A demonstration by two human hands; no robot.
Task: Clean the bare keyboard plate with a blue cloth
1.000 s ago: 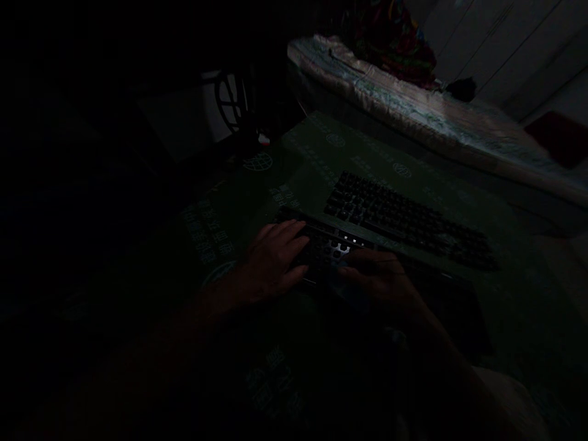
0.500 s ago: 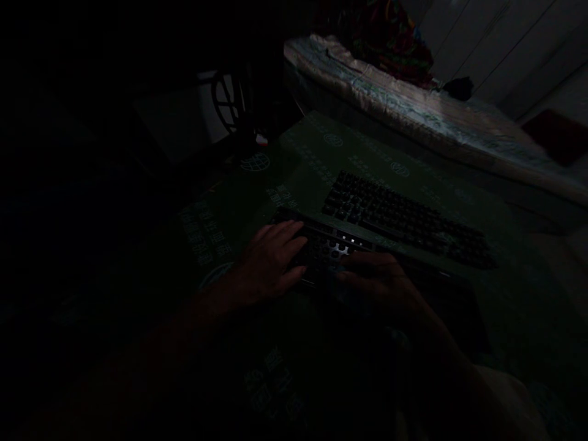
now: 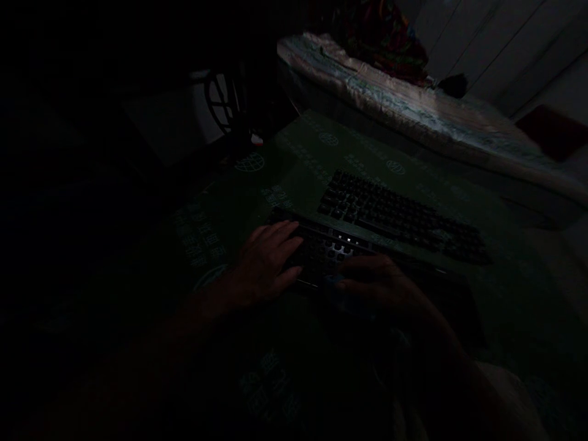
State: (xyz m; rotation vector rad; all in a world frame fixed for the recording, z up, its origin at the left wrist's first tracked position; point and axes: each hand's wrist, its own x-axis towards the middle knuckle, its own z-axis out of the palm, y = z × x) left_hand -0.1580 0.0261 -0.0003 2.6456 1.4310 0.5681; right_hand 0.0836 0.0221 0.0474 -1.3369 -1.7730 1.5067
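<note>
A dark keyboard base [image 3: 316,250] lies on the green printed surface [image 3: 298,160], with pale round spots where keycaps are absent. My left hand [image 3: 269,260] rests on its left end, fingers spread. Over the middle of the base, my right hand [image 3: 379,278] has its fingers drawn together round something bluish, perhaps a cloth [image 3: 337,291]; the dark makes it hard to tell. Beyond the base lies a sheet of black keys [image 3: 399,214] in keyboard layout.
Behind the green surface runs a bed or mattress edge [image 3: 390,101] with red patterned fabric [image 3: 390,46] on it. A dark spoked wheel [image 3: 221,101] stands at the back left. A dark red item [image 3: 551,131] lies at the right.
The whole view has shifted slightly, so everything sits a little further left. Both hands keep nearly the same places on the keyboard base.
</note>
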